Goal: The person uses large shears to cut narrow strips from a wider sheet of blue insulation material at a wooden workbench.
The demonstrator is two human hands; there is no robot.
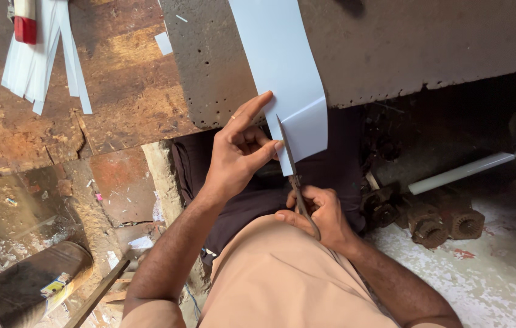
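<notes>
You sit at a rough grey concrete worktop (391,48), with an old brown wooden board (118,79) to its left and a dusty floor (501,273) below.

The sheet (282,67), pale blue-white, hangs down from the worktop edge toward your lap. A cut already runs up into its lower end, so a narrow strip is partly separated on the left side. Your left hand (236,155) holds this lower end: the thumb and the fingers (256,108) are closed on the sheet, pinching it just beside the cut. Your right hand (318,212) is closed around the handles of the scissors (294,182); the blades point up and touch the bottom of the sheet. How far the blades are open I cannot tell.

I think the risk is your left thumb, because it is very near the blade line and could be nicked if the scissors go forward quickly. Also, the sheet hangs loose, so it could bend and the cut could run crooked.

Further out, cut white strips (45,61) lie on the board, a white pipe (461,173) lies on the floor at the right, and a dark cylinder (27,285) lies at the bottom left.
</notes>
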